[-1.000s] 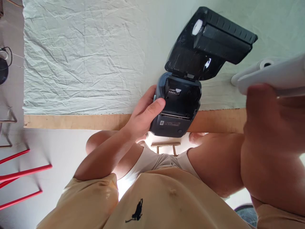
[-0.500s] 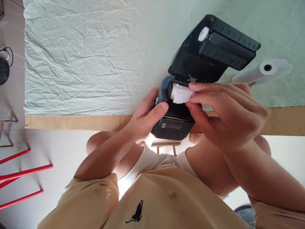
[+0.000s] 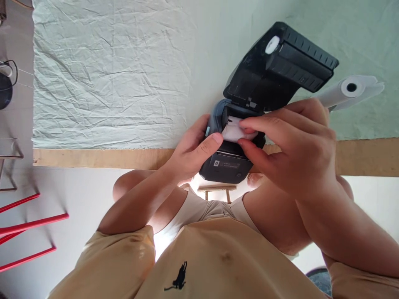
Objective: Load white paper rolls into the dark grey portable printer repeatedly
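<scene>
A black portable label printer (image 3: 226, 170) is tilted at the table's front edge, its lid (image 3: 258, 79) swung up and a white roller end showing on the lid. My left hand (image 3: 195, 149) grips the printer's left side, thumb on the rim of the paper bay. Inside the bay, my right hand (image 3: 289, 141) pinches a soft white wad (image 3: 233, 129), which looks like tissue or a wipe. Thumb and fingertips press on it, and part of it is hidden beneath them. Some of the printer's right side is covered by my right hand.
A white paper roll (image 3: 338, 93) with a loose end lies right of the lid. Wrinkled pale green cloth (image 3: 109, 74) covers the table, whose wooden edge (image 3: 93, 158) runs in front of me. Red metal legs (image 3: 37, 224) stand on the floor at lower left.
My right hand has moved slightly left and down, pushing the white wad deeper into the printer's bay. The printer has shifted a little; my left hand keeps its grip.
</scene>
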